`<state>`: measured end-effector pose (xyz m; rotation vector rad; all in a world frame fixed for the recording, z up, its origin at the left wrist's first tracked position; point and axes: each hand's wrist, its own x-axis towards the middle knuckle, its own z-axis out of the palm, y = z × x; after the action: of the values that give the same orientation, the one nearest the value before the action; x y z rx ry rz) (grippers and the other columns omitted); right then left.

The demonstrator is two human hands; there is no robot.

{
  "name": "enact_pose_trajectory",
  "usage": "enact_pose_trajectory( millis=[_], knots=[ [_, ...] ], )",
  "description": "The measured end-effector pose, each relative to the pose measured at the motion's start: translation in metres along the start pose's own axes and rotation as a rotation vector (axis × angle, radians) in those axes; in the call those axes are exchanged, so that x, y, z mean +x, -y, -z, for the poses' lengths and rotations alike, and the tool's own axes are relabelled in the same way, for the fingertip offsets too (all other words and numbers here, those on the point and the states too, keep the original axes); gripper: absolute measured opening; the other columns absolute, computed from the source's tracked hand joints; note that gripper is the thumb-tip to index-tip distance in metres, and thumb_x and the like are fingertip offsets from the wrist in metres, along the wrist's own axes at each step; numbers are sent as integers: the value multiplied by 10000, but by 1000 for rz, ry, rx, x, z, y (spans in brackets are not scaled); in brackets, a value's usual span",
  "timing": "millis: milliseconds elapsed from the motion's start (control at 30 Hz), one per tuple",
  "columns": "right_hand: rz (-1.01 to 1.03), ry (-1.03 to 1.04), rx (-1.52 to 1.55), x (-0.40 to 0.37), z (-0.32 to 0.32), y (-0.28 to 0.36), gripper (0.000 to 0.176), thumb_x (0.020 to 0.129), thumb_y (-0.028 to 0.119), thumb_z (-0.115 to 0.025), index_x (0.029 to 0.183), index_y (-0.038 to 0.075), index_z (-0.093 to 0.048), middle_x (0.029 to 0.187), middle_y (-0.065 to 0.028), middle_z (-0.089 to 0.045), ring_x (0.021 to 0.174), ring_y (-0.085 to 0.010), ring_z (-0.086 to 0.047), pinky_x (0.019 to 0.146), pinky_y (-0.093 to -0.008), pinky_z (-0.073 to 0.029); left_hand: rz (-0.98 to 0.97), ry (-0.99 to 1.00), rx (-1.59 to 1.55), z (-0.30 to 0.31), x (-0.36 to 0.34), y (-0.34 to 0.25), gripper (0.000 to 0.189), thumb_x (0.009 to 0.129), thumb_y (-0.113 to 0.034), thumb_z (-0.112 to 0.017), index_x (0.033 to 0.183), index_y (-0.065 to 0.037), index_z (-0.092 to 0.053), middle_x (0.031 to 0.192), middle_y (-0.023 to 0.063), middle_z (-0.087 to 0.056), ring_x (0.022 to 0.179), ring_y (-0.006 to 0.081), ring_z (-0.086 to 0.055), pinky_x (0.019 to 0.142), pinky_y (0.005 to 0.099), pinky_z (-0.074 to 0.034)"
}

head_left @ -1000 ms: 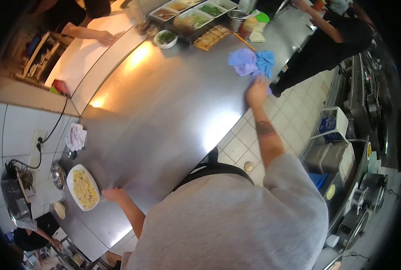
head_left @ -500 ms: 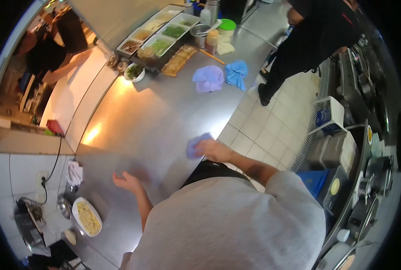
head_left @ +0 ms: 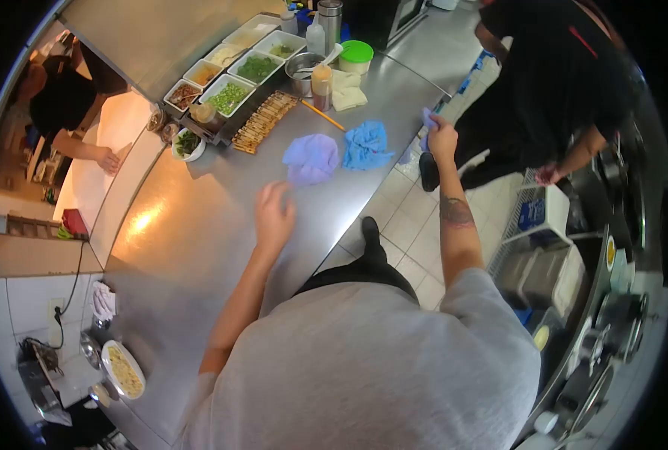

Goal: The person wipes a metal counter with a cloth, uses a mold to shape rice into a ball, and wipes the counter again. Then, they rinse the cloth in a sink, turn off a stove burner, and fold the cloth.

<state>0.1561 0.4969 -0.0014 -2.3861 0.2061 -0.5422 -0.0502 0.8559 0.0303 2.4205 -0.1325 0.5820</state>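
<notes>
My right hand [head_left: 443, 140] is stretched forward past the counter's right edge, closed on a small purple cloth [head_left: 427, 122]. My left hand [head_left: 274, 217] is held over the steel counter [head_left: 199, 255], holding nothing, its fingers apart and a little blurred. Just beyond its fingertips lies a crumpled purple cloth [head_left: 311, 158]. A crumpled blue cloth [head_left: 367, 145] sits to the right of that, near the counter's edge.
Trays of chopped greens [head_left: 229, 97], a sauce bottle [head_left: 322, 86], a green-lidded tub [head_left: 357, 55] and a wooden rack [head_left: 266, 122] stand at the back. A co-worker [head_left: 551, 82] bends over on the right. An oval dish [head_left: 124, 369] stands at lower left.
My right hand has moved forward and right with its cloth, off the counter. My left hand has moved forward and right toward the crumpled cloths. I have stepped forward; the co-worker bends lower.
</notes>
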Motion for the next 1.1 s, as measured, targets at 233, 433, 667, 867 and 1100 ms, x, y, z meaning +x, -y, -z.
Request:
enact_pose_trajectory(
  millis=[233, 433, 667, 867, 1100],
  knots=[
    [547, 343, -239, 70, -97, -21, 499, 729, 56, -515, 1221, 137, -500, 1308, -159, -422, 1215, -340, -380, 977, -408, -338, -151, 267, 283, -164, 116, -70, 307, 694, -147, -647, 990, -73, -610, 1098, 92, -553, 1043, 274, -491, 867, 371, -378],
    [857, 485, 181, 21, -83, -6, 553, 670, -2, -522, 1207, 131, -513, 1273, -135, -467, 1198, -325, -411, 974, -417, -348, 306, 123, -211, -124, 118, -75, 224, 740, -128, -652, 945, -43, -620, 866, 82, -622, 883, 192, -580, 783, 317, -439],
    [933, 1379, 716, -47, -23, 1, 208, 587, -53, -503, 719, 64, -613, 801, -99, -606, 843, -276, -563, 780, -380, -431, 691, -286, -574, 75, 43, -100, 176, 816, -27, -570, 989, 1, -576, 885, 14, -591, 792, 82, -528, 726, 221, -409],
    [558, 520, 518, 71, -33, -20, 292, 641, -57, -459, 859, 43, -626, 881, -145, -605, 817, -334, -561, 736, -406, -454, 711, -347, -430, 111, 20, -125, 98, 827, -54, -580, 910, -2, -572, 812, 8, -582, 737, 64, -502, 685, 200, -383],
    [836, 671, 372, -49, -63, -2, 433, 688, 12, -466, 1112, 61, -542, 1194, -148, -504, 1150, -314, -436, 943, -427, -341, 698, -432, -593, 91, 16, -112, 94, 832, -52, -577, 910, -1, -567, 798, 8, -576, 723, 65, -499, 677, 197, -385]
  ],
)
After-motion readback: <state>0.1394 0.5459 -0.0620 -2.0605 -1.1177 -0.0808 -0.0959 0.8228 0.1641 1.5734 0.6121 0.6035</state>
